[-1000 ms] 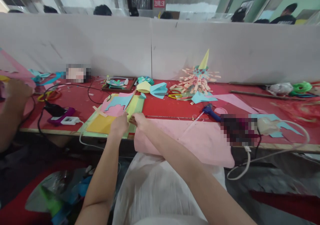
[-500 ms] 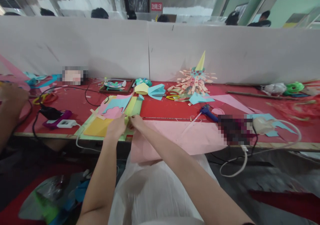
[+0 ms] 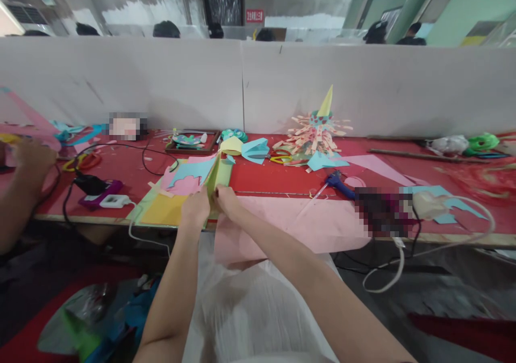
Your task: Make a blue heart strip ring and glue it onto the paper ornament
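Note:
My left hand (image 3: 195,210) is closed on the near end of a yellow-green paper (image 3: 212,178), which stands partly raised. My right hand (image 3: 227,200) pinches the same paper just to the right, its fingertips partly hidden. Under and beside it lie light green sheets (image 3: 226,175), a yellow-orange sheet (image 3: 162,211), a pink scalloped cutout (image 3: 186,184) and a light blue piece (image 3: 192,170). A large pink sheet (image 3: 282,226) hangs over the table edge onto my lap, below my right forearm.
A blue glue gun (image 3: 337,183) lies right of my hands, near a cabled power strip. Behind stand a fringed paper cone model (image 3: 320,129) and yellow-handled scissors (image 3: 281,157). At left are a purple socket block (image 3: 100,193) and another person's hand (image 3: 35,152).
The yellow-green paper has been lifted and now stands up between my hands. The view has shifted slightly, and the other person's hand at left shows more.

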Action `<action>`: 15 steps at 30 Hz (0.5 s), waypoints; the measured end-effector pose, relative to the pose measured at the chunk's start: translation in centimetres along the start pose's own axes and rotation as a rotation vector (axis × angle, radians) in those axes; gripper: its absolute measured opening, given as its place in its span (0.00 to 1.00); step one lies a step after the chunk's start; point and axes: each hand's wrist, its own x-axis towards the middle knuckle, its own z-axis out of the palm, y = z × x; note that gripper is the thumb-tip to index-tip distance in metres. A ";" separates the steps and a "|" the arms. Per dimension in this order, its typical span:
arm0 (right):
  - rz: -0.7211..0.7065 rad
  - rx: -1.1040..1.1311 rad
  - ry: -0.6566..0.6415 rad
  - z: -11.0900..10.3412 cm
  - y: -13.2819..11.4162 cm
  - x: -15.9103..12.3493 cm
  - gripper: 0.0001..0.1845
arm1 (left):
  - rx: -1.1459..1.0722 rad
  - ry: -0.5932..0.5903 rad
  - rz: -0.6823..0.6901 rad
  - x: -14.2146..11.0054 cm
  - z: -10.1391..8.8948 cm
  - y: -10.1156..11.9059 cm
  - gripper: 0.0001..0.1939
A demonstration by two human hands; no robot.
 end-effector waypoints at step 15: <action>0.145 0.465 0.465 -13.5 12.7 -10.6 0.17 | -0.408 0.361 0.230 -0.7 3.8 3.9 0.21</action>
